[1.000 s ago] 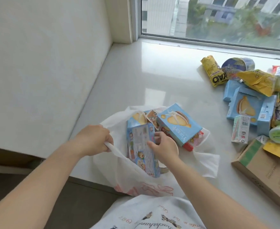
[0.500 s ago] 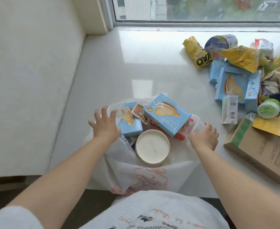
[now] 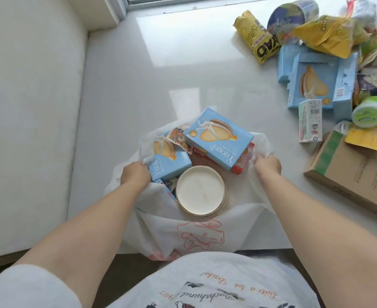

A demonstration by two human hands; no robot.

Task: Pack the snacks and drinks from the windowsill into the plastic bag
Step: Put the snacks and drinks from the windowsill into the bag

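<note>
Between both hands | plastic bag | left hand, right hand grip rim

bright soft daylight from the window, pale glare on the windowsill, wide-angle bending at edges

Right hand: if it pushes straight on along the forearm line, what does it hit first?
Likely the red packet under the big blue box, past the bag rim the right hand grips; depth unclear.

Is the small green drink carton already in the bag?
No, the green drink carton stands on the windowsill to the right, outside the plastic bag that both hands hold open.
</note>
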